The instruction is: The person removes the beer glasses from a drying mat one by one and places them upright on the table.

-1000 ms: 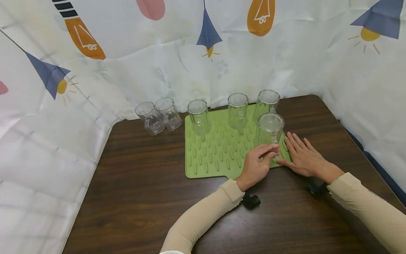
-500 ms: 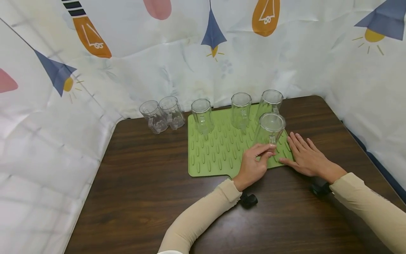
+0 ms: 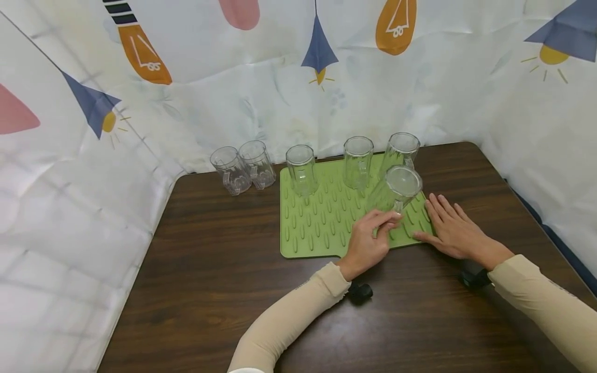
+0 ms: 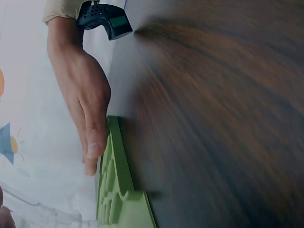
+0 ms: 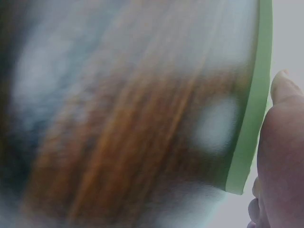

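A clear glass mug (image 3: 402,182) leans over the right part of a green ribbed mat (image 3: 310,241), its upper end tipped to the right. My left hand (image 3: 368,241) pinches that mug's handle between thumb and fingers. In the left wrist view, only a bit of the left fingertips (image 4: 5,216) shows beside the clear glass. Flat and with fingers spread, my right hand (image 3: 454,233) rests at the mat's right front corner. The right wrist view has the right hand's thumb side (image 5: 285,142) against the mat's edge (image 5: 251,118).
Toward the back of the mat stand three more glass mugs, at left (image 3: 302,171), middle (image 3: 358,163) and right (image 3: 402,147). Two others (image 3: 230,171) sit close together on the dark wooden table (image 3: 210,290), left of the mat. A patterned white curtain (image 3: 210,103) hangs behind.
The mug in my left hand has gone from upright to tilted, its lower end swinging left as the hand moved slightly left. My right hand stays on the mat's corner.
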A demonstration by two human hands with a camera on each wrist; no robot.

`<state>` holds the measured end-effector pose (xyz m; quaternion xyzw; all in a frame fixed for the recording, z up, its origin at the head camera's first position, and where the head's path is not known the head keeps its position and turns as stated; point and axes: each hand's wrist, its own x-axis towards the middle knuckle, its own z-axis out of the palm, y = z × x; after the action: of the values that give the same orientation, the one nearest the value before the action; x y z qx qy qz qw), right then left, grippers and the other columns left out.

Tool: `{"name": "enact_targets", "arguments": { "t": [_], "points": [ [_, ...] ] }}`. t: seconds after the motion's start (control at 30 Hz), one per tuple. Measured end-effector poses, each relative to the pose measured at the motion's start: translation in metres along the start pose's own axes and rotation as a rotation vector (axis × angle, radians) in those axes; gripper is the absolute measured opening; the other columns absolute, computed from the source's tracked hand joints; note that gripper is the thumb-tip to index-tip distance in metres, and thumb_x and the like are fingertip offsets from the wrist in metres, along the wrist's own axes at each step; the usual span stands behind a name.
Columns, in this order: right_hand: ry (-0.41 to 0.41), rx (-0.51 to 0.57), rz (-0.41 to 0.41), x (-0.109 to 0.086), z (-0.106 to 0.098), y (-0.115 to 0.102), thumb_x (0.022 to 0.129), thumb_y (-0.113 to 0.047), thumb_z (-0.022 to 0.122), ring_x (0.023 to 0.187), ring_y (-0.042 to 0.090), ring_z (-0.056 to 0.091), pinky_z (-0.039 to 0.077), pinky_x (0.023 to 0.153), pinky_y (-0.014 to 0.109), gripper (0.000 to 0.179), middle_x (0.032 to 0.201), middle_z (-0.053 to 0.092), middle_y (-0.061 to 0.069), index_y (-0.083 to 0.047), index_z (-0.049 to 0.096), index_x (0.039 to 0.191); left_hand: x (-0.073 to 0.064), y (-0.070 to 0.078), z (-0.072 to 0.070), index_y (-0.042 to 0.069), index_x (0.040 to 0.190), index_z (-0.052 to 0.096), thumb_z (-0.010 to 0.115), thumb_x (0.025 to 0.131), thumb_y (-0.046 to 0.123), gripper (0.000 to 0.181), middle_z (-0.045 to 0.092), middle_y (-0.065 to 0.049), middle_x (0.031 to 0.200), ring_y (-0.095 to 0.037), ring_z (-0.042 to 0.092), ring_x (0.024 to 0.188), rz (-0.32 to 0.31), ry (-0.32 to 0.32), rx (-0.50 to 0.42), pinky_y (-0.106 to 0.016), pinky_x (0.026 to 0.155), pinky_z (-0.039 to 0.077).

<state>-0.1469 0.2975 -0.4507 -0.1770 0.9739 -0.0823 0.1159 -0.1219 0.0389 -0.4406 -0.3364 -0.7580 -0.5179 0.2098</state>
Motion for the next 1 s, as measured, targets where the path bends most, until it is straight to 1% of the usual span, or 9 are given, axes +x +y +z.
{"name": "enact_targets", "arguments": {
  "t": [0.17,0.3,0.43,0.5,0.57,0.67,0.77,0.9,1.0],
  "points": [
    [0.013,0.010,-0.015,0.002,-0.003,-0.001,0.102,-0.066,0.046,0.160,0.050,0.000,0.010,0.123,0.074,0.102,0.171,0.002,0.032,0.007,0.007,0.163,-0.003,0.000,-0.008,0.002,0.111,0.075,0.055,0.104,-0.002,0.022,0.073,-0.010,0.097,-0.014,0.074,0.087,0.029,-0.008,0.061,-0.007,0.081,0.054],
    [0.017,0.012,-0.021,0.004,-0.005,-0.002,0.103,-0.065,0.045,0.160,0.050,-0.003,0.009,0.124,0.074,0.102,0.171,-0.003,0.031,0.007,0.005,0.163,-0.004,0.001,-0.014,0.002,0.109,0.074,0.053,0.103,-0.003,0.022,0.072,-0.008,0.096,-0.014,0.072,0.087,0.053,-0.016,0.131,-0.007,0.080,0.053],
    [0.038,0.000,-0.028,0.006,-0.006,-0.003,0.104,-0.064,0.046,0.160,0.050,-0.002,0.010,0.124,0.073,0.101,0.172,-0.004,0.029,0.006,0.004,0.163,-0.006,0.004,-0.020,0.004,0.107,0.071,0.051,0.101,-0.008,0.024,0.070,-0.008,0.097,-0.015,0.071,0.089,0.061,-0.038,0.180,-0.008,0.083,0.054],
    [0.052,-0.002,-0.033,0.006,-0.008,-0.004,0.104,-0.063,0.047,0.160,0.050,-0.001,0.010,0.124,0.073,0.100,0.172,-0.003,0.028,0.004,0.004,0.164,-0.006,0.005,-0.023,0.004,0.107,0.069,0.049,0.098,-0.012,0.027,0.069,-0.008,0.098,-0.016,0.071,0.090,0.053,-0.050,0.200,-0.009,0.084,0.055],
    [0.071,0.001,-0.040,0.007,-0.009,-0.005,0.104,-0.062,0.048,0.160,0.050,0.000,0.010,0.125,0.073,0.099,0.173,-0.002,0.027,0.002,0.003,0.164,-0.007,0.006,-0.026,0.004,0.107,0.069,0.048,0.095,-0.015,0.031,0.069,-0.008,0.099,-0.016,0.071,0.092,0.044,-0.063,0.219,-0.009,0.085,0.055],
    [0.108,0.007,-0.052,0.007,-0.012,-0.007,0.103,-0.061,0.050,0.160,0.050,0.001,0.009,0.124,0.075,0.096,0.174,-0.002,0.025,-0.004,0.004,0.166,-0.007,0.005,-0.031,0.004,0.108,0.068,0.048,0.090,-0.018,0.035,0.067,-0.008,0.100,-0.017,0.071,0.093,0.048,-0.086,0.261,-0.010,0.086,0.056],
    [0.147,0.015,-0.068,0.007,-0.016,-0.008,0.104,-0.060,0.051,0.161,0.049,0.001,0.009,0.122,0.077,0.093,0.174,-0.005,0.023,-0.009,0.005,0.167,-0.006,0.003,-0.038,0.005,0.109,0.067,0.047,0.087,-0.020,0.039,0.066,-0.008,0.100,-0.017,0.069,0.093,0.072,-0.104,0.314,-0.012,0.087,0.056],
    [0.221,0.017,-0.104,0.007,-0.018,-0.009,0.104,-0.057,0.053,0.161,0.047,0.006,0.014,0.118,0.079,0.089,0.175,-0.002,0.022,-0.012,0.008,0.167,-0.005,0.001,-0.047,0.006,0.108,0.068,0.047,0.082,-0.021,0.043,0.065,-0.007,0.098,-0.017,0.067,0.091,0.090,-0.114,0.380,-0.016,0.084,0.057],
    [0.285,0.019,-0.133,0.008,-0.019,-0.010,0.104,-0.053,0.055,0.159,0.048,0.014,0.019,0.114,0.078,0.087,0.175,0.004,0.022,-0.012,0.012,0.167,-0.005,0.001,-0.054,0.007,0.107,0.068,0.047,0.078,-0.021,0.045,0.064,-0.005,0.095,-0.016,0.065,0.088,0.099,-0.116,0.427,-0.019,0.079,0.056]
  ]
}}
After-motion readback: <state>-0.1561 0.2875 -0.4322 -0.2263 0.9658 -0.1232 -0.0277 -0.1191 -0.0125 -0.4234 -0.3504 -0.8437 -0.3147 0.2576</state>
